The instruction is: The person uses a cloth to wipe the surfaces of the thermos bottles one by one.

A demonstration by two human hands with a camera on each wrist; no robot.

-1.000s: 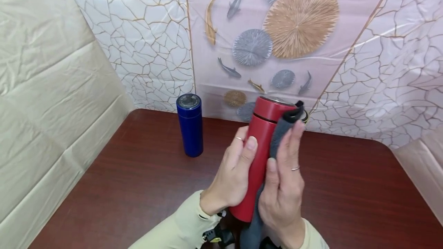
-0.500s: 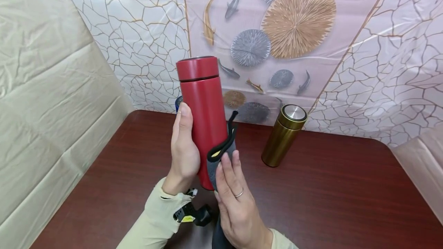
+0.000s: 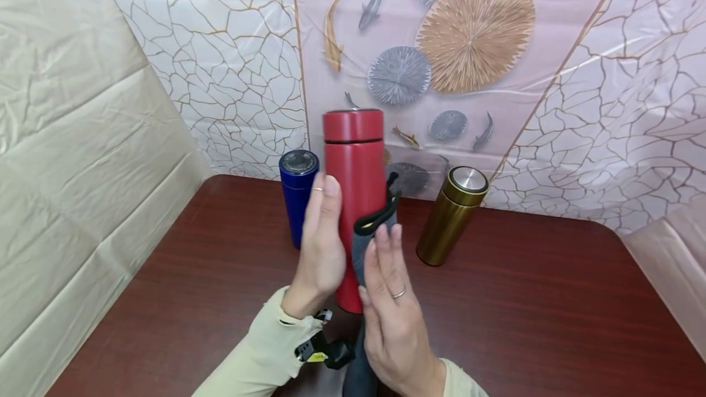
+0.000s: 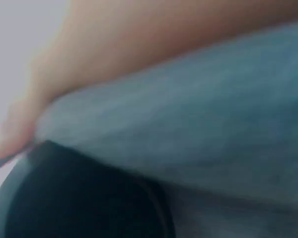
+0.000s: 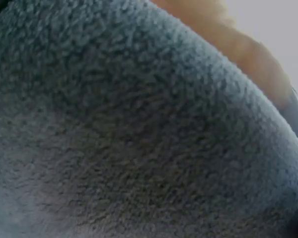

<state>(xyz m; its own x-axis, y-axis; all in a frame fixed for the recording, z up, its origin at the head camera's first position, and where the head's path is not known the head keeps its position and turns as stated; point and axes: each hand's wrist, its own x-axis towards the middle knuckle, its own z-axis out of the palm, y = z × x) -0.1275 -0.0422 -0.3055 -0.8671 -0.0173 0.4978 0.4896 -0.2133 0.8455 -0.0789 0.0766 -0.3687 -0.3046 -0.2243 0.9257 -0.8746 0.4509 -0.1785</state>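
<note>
One smooth cylinder [image 3: 355, 179] fills the gripping left hand [image 3: 322, 253]; the right hand [image 3: 396, 320] presses fuzzy cloth [image 3: 360, 257].

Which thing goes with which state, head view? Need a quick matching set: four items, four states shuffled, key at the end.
Things
1. red bottle
2. blue bottle
3. gold bottle
4. gray cloth

States
A. on the table, nothing in front of it
B. under the fingers of the right hand, against a bottle's side
C. on the table, partly hidden by a hand
D. in the grip of the left hand

Pairs: 1-D, 2-C, 3-A, 4-B
</note>
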